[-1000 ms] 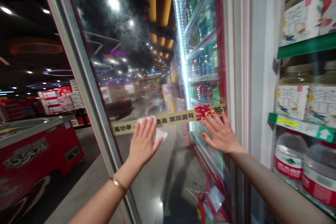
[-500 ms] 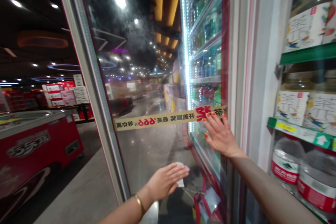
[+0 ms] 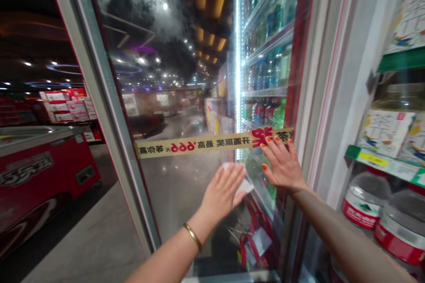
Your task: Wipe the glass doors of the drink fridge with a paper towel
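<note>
A glass cooler door (image 3: 186, 194) with a metal frame stands swung out in front of me. My left hand (image 3: 224, 190), a gold bangle on its wrist, holds a white cloth (image 3: 245, 185) flat against the glass beneath its palm and fingers. Most of the cloth is hidden under the hand; it may be paper. My right hand (image 3: 282, 161), with orange nails, lies on the glass with fingers spread. It touches the right end of a yellow sticker strip (image 3: 209, 143) that shows mirrored red and black lettering.
To the right, shelves hold tea jars (image 3: 387, 132) and large red-labelled water bottles (image 3: 365, 199). A red chest freezer (image 3: 43, 177) stands at left. Behind the glass show lit drink shelves (image 3: 265, 93) and a red-handled bag (image 3: 255, 247).
My left hand has moved up and slightly right across the glass with the white cloth. My right hand stays on the sticker's end. The view has shifted a little.
</note>
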Motion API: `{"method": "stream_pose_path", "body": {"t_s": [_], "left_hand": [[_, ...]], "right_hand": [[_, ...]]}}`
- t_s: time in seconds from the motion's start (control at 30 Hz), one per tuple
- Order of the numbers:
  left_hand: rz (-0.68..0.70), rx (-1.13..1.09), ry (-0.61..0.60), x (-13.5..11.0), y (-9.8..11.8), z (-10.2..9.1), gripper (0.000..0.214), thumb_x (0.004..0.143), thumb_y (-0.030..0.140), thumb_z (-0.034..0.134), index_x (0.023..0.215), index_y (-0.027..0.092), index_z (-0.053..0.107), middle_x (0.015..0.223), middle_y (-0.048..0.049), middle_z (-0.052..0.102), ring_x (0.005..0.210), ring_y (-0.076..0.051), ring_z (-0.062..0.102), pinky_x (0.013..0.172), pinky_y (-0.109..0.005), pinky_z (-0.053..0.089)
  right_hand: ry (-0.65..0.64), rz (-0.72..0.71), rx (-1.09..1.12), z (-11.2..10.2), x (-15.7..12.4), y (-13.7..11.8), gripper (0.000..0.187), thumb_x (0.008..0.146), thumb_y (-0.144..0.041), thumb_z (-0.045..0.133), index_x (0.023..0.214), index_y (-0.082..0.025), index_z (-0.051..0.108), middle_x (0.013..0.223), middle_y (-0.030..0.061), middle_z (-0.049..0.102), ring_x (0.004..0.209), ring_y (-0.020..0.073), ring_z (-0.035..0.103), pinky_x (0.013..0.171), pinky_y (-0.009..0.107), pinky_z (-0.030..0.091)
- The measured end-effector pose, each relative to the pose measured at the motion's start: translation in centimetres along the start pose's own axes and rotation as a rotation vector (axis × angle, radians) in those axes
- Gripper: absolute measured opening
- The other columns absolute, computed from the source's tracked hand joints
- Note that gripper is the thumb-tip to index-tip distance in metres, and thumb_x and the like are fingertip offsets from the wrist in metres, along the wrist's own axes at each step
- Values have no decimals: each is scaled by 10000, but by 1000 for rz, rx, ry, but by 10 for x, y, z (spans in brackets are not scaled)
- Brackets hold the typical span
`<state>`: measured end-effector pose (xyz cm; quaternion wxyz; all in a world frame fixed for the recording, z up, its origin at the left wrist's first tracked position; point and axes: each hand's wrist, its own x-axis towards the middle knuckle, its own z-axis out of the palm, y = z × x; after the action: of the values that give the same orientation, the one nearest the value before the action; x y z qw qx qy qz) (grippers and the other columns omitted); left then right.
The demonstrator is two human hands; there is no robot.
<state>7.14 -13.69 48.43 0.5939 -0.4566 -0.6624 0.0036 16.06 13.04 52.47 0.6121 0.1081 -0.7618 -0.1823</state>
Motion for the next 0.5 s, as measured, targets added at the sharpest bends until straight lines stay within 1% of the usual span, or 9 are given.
{"method": "stream_pose_path", "body": {"t_s": [0.07, 0.1, 0.17, 0.23, 0.33, 0.37, 0.4, 0.43, 0.5], "left_hand": [[95, 7, 6, -65, 29, 1, 602, 990, 648, 533, 1550, 433, 573, 1787, 176, 231, 1704, -126, 61, 1417, -313, 97], [113, 16, 17, -96, 31, -2, 544, 977, 661, 519, 1486, 497, 621, 1765, 228, 250, 1697, -93, 59, 1402, -269, 119], [108, 32, 43, -143, 10, -13, 544, 966, 662, 481, 1486, 553, 599, 1748, 264, 244, 1689, -72, 58, 1390, -256, 118], [32, 54, 51, -160, -35, -25, 670, 968, 578, 508, 1627, 473, 449, 1788, 159, 197, 1699, -134, 62, 1408, -366, 53], [-276, 105, 47, -128, -105, -35, 899, 982, 448, 576, 1742, 194, 168, 1820, -157, 74, 1708, -318, -35, 1355, -665, -74], [-465, 124, 43, -110, -123, -34, 928, 997, 468, 574, 1746, 180, 109, 1822, -179, 25, 1699, -339, -93, 1339, -716, -60], [-608, 106, 29, -92, -135, -31, 951, 1011, 494, 564, 1747, 176, 52, 1820, -189, -20, 1689, -364, -128, 1330, -755, -26], [-672, 71, 20, -77, -140, -26, 975, 1021, 511, 551, 1742, 153, -1, 1814, -206, -43, 1685, -380, -128, 1338, -757, 20], [-661, 28, 32, -61, -131, -17, 1003, 1029, 497, 541, 1726, 104, -63, 1805, -236, -42, 1691, -384, -70, 1365, -711, 107]], "right_hand": [[-11, 16, 2, 2, -1, 0, 846, 1015, -364, 595, 1750, -255, 192, 1752, 107, 383, 1625, 315, 373, 1379, 580, 157], [-19, 24, 2, 3, -1, 0, 855, 1013, -365, 598, 1752, -263, 182, 1752, 107, 382, 1618, 321, 386, 1377, 585, 159], [-22, 31, 1, 4, -1, -1, 858, 1014, -363, 596, 1754, -276, 170, 1746, 101, 395, 1608, 319, 405, 1376, 583, 160], [-13, 25, 3, 4, 0, -2, 843, 1023, -362, 584, 1753, -279, 171, 1739, 88, 413, 1608, 304, 406, 1382, 570, 149], [-16, 19, 9, 2, 0, -2, 836, 1029, -366, 582, 1753, -277, 172, 1747, 75, 399, 1621, 292, 383, 1387, 560, 139], [-15, 20, 11, 2, 0, -2, 838, 1027, -368, 587, 1752, -276, 177, 1754, 72, 386, 1626, 293, 373, 1388, 558, 139], [-10, 23, 15, 1, -1, -1, 836, 1024, -367, 591, 1751, -277, 187, 1761, 68, 374, 1630, 294, 364, 1389, 558, 138], [-3, 27, 21, 1, -1, -1, 829, 1022, -364, 592, 1748, -278, 202, 1766, 64, 364, 1635, 295, 355, 1390, 556, 137], [12, 34, 35, 1, -2, 1, 809, 1019, -361, 591, 1741, -278, 237, 1773, 58, 352, 1640, 296, 342, 1392, 554, 131]]}}
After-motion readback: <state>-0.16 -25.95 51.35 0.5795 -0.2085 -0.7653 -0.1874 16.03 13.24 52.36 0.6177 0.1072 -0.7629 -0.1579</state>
